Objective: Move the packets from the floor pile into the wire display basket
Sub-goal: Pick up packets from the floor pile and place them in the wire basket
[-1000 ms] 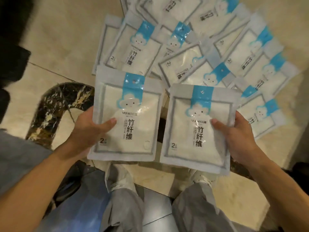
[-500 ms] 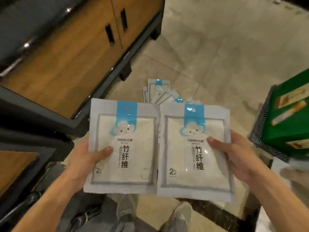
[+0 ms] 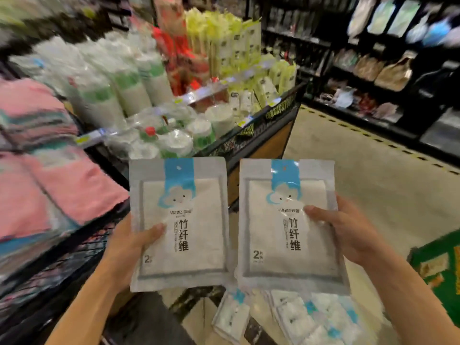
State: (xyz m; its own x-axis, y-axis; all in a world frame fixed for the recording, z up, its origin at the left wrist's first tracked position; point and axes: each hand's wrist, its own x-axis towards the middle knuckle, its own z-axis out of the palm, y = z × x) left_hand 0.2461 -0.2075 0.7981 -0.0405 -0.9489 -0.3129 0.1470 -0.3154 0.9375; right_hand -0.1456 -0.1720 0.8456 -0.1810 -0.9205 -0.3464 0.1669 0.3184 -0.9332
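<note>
thumbs press on the fronts of two packets, one in each hand. left hand (image 3: 124, 247) grips the left packet (image 3: 179, 222) by its left edge, thumb on the front, fingers hidden behind. right hand (image 3: 348, 232) grips the right packet (image 3: 286, 225) by its right edge the same way. both packets are upright, side by side, slightly apart. floor pile (image 3: 293, 317) of packets lies below them. wire basket (image 3: 249, 135) holds wrapped goods ahead. pink towels (image 3: 44, 185) sit at left.
</note>
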